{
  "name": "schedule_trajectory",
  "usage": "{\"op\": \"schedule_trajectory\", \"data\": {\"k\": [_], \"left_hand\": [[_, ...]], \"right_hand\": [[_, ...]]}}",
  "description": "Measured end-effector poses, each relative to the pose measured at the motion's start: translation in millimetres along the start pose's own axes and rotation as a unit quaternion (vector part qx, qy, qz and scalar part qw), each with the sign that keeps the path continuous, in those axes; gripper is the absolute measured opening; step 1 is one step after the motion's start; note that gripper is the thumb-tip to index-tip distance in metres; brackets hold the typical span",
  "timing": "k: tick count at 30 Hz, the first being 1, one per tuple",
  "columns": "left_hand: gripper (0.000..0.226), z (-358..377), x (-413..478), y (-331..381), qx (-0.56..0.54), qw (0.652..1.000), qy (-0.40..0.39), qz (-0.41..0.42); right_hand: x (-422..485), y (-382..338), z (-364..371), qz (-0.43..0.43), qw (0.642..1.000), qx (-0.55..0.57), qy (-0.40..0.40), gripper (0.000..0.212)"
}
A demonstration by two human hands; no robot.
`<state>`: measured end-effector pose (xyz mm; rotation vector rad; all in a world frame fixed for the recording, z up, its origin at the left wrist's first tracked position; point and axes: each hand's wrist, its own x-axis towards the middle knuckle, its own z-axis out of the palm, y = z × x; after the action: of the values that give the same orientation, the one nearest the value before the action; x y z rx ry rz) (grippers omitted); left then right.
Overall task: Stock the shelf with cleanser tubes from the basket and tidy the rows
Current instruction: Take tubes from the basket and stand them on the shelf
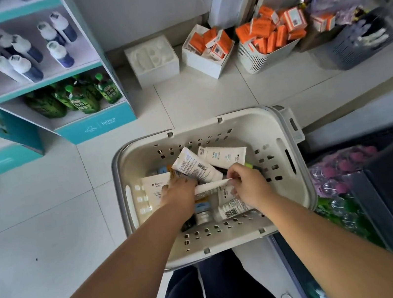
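step: picking stock | my left hand [179, 190] gripped one end of a white cleanser tube [212, 186], my right hand [248, 184] pinched the other | spare tubes [222, 156] lay just beyond my fingers in the basket [211, 121] | next called for lifting it clear toward the shelf [49, 82] (well apart from my fingers)

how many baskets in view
3: a big white basket of tubes nearest; a white slatted basket of orange boxes beyond it; a grey basket further right. Others may be hidden.
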<state>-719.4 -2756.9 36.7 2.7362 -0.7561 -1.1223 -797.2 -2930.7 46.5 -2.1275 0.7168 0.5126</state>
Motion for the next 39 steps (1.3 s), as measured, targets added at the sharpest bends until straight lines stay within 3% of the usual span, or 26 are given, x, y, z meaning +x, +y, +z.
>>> {"op": "schedule_trajectory", "data": {"k": [4, 7, 9, 12, 14, 16, 19, 22, 26, 31, 33, 36, 39], "left_hand": [[0.040, -1.6, -0.9, 2.9, -0.114, 0.993, -0.032, -0.017], [0.054, -3.1, -3.1, 9.4, -0.242, 0.969, -0.047, -0.032], [0.070, -3.1, -2.3, 13.5, -0.258, 0.964, -0.039, -0.042], [0.072, -2.3, -0.9, 15.8, -0.297, 0.951, -0.032, -0.079], [0.066, -2.1, -0.9, 15.3, -0.343, 0.934, -0.020, -0.098], [0.067, -2.8, -2.0, 14.9, -0.382, 0.918, -0.006, -0.109], [0.070, -3.6, -2.4, 14.2, -0.456, 0.886, 0.008, -0.088], [0.054, -7.3, -4.3, 15.6, -0.543, 0.835, -0.009, -0.092], [0.039, -13.0, -5.8, 11.3, -0.586, 0.803, 0.005, -0.112], [0.049, -21.4, -10.1, -0.7, -0.630, 0.766, 0.000, -0.126], [0.046, -26.1, -12.5, -3.1, -0.639, 0.758, 0.007, -0.131], [0.049, -27.7, -15.1, -8.7, -0.635, 0.762, 0.011, -0.128], [0.047, -25.5, -17.2, -14.4, -0.633, 0.763, 0.011, -0.134]], "right_hand": [[6.1, -14.3, -4.2, -0.032, 0.993, 0.104, 0.048, 0.015], [8.1, -23.8, -11.6, -0.050, 0.983, 0.160, 0.070, 0.020], [9.8, -20.6, -17.1, -0.029, 0.986, 0.147, 0.075, 0.027], [14.2, -1.2, -26.1, 0.048, 0.998, -0.010, 0.045, 0.045], [11.2, 9.6, -31.0, 0.087, 0.985, -0.132, -0.066, 0.043], [4.6, 13.3, -32.8, 0.080, 0.944, -0.271, -0.171, 0.046], [-0.5, 9.0, -28.8, 0.043, 0.902, -0.387, -0.185, 0.056], [0.5, 6.8, -27.2, 0.023, 0.893, -0.413, -0.175, 0.041], [-4.4, -0.5, -39.6, -0.003, 0.927, -0.347, -0.145, 0.028], [-5.3, -14.2, -45.2, -0.051, 0.992, -0.109, -0.040, 0.019], [-5.3, -18.9, -39.9, -0.066, 0.996, -0.053, -0.013, 0.023], [-4.6, -25.4, -22.5, -0.042, 0.999, -0.006, 0.031, 0.013], [3.2, -26.8, -3.6, 0.000, 0.996, -0.018, 0.087, 0.029]]}}
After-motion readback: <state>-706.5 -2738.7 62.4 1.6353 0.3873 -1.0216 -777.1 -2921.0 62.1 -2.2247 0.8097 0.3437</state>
